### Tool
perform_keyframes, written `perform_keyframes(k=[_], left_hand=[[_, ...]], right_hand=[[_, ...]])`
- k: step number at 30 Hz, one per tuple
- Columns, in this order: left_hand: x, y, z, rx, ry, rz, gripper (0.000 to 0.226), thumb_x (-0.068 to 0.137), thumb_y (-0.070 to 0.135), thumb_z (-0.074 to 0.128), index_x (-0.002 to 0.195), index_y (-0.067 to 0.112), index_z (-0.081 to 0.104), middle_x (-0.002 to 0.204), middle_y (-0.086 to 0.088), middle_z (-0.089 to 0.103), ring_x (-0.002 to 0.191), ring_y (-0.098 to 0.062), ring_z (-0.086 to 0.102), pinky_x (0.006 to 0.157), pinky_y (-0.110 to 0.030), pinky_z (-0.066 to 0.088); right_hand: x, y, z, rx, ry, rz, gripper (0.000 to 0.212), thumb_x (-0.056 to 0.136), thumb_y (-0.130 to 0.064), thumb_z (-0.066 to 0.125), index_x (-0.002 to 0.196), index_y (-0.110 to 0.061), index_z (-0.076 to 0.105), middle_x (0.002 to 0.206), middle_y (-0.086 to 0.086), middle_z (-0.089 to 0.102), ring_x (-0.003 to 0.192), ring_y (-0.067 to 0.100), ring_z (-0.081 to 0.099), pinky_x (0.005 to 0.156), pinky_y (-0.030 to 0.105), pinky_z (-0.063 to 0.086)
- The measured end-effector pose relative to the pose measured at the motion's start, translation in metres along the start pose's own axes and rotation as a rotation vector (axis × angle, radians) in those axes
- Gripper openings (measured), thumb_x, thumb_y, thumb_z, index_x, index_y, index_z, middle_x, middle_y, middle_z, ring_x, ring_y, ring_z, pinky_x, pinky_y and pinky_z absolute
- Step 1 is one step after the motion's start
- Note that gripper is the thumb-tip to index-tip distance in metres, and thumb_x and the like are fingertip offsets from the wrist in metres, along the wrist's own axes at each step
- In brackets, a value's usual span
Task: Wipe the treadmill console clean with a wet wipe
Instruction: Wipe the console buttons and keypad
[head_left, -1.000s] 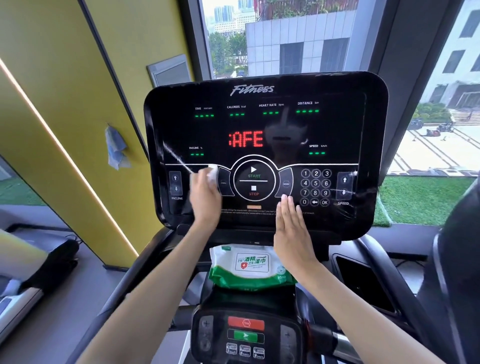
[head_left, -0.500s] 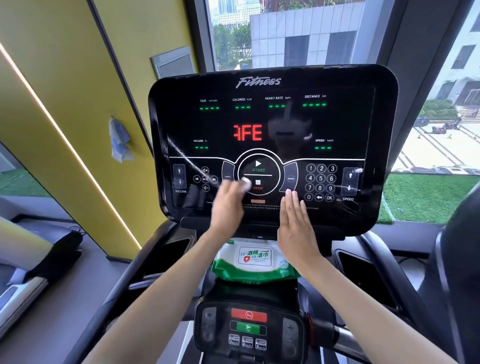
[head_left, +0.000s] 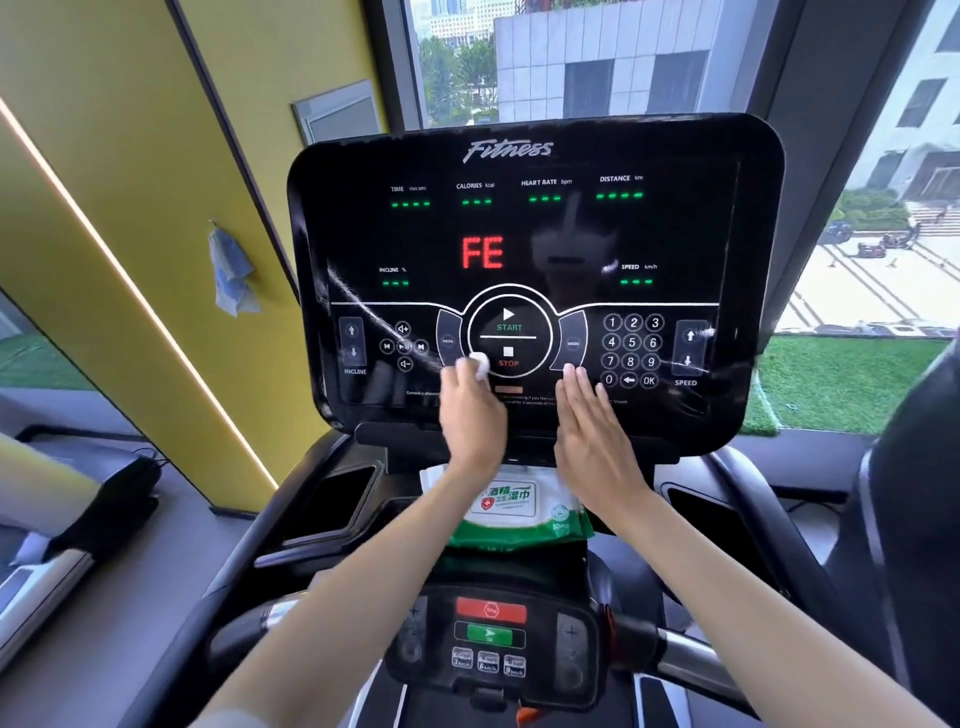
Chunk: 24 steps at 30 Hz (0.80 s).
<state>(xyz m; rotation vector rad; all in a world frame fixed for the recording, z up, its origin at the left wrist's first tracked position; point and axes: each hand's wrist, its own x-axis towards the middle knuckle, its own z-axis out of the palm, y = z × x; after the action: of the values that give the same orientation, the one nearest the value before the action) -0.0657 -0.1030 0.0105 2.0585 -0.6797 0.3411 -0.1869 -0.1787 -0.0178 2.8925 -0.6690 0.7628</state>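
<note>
The glossy black treadmill console (head_left: 675, 234) stands tilted toward the person, its display lit with red letters "FE" (head_left: 483, 253) and rows of small green dashes. The left hand (head_left: 470, 410) is raised against the lower part of the panel, and its grip is curled around a crumpled white wet wipe (head_left: 480, 364). The wipe is pressed to the glass at the lower left edge of the round START/STOP button (head_left: 509, 332), just beside the PROG key. A pale streak runs across the panel to the left of the wipe, over the volume and incline keys.

The right hand (head_left: 589, 426) lies flat on the console below the MODE key, just left of the white number keypad (head_left: 632, 351). Its grip is wide, fingers straight and together, holding nothing.

Under the console, between the two forearms, a green-and-white soft pack of wet wipes (head_left: 514, 512) rests on the ledge. Lower down sits a small black control panel (head_left: 491, 634) with one red and one green button. To the left a yellow wall (head_left: 130, 182) carries a hanging blue cloth (head_left: 231, 273). Behind the console a window shows buildings and grass.
</note>
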Motion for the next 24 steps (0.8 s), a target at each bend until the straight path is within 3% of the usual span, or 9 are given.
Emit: perform_keyframes(k=[6,13,18,22,24], left_hand=[[-0.031,0.05,0.041,-0.109,-0.089,0.148,0.008,0.089,-0.002,0.047,0.095,0.003,0.05,0.094,-0.012,0.051,0.074,-0.026,0.051,0.059,-0.026,0.033],[-0.044,0.102,0.075,-0.156,-0.16,0.276,0.007,0.089,-0.002,0.048,0.093,0.003,0.051,0.091,-0.012,0.05,0.073,-0.029,0.053,0.058,-0.029,0.038],[-0.048,0.138,0.09,-0.246,-0.46,0.473,0.012,0.085,0.002,0.054,0.093,0.005,0.062,0.09,-0.012,0.058,0.076,-0.027,0.057,0.065,-0.036,0.047],[-0.021,0.153,0.07,-0.471,-0.598,0.314,0.017,0.084,0.0,0.056,0.095,0.008,0.066,0.079,0.002,0.061,0.069,-0.009,0.053,0.067,-0.015,0.043],[-0.004,0.152,0.055,-0.605,-0.768,0.141,0.026,0.082,-0.007,0.052,0.095,0.012,0.064,0.075,0.006,0.058,0.068,-0.006,0.051,0.066,-0.019,0.043]], right_hand=[[-0.017,0.034,-0.013,0.045,0.067,0.106,0.059,0.079,0.0,0.037,0.137,0.01,0.034,0.147,0.026,0.028,0.14,0.032,0.022,0.116,0.039,0.01],[-0.044,0.075,-0.03,0.065,0.152,0.253,0.06,0.075,0.008,0.056,0.133,0.009,0.041,0.144,0.025,0.034,0.137,0.033,0.029,0.113,0.045,0.023],[-0.054,0.099,-0.042,0.138,0.234,0.378,0.058,0.074,0.012,0.054,0.131,0.004,0.046,0.141,0.021,0.042,0.134,0.033,0.035,0.11,0.045,0.029],[-0.046,0.114,-0.062,0.157,0.376,0.488,0.046,0.074,0.014,0.053,0.118,0.001,0.058,0.119,0.016,0.06,0.113,0.033,0.053,0.094,0.047,0.047],[-0.036,0.113,-0.07,0.268,0.402,0.537,0.041,0.079,0.009,0.05,0.116,-0.004,0.06,0.109,0.01,0.063,0.107,0.028,0.054,0.087,0.039,0.048]])
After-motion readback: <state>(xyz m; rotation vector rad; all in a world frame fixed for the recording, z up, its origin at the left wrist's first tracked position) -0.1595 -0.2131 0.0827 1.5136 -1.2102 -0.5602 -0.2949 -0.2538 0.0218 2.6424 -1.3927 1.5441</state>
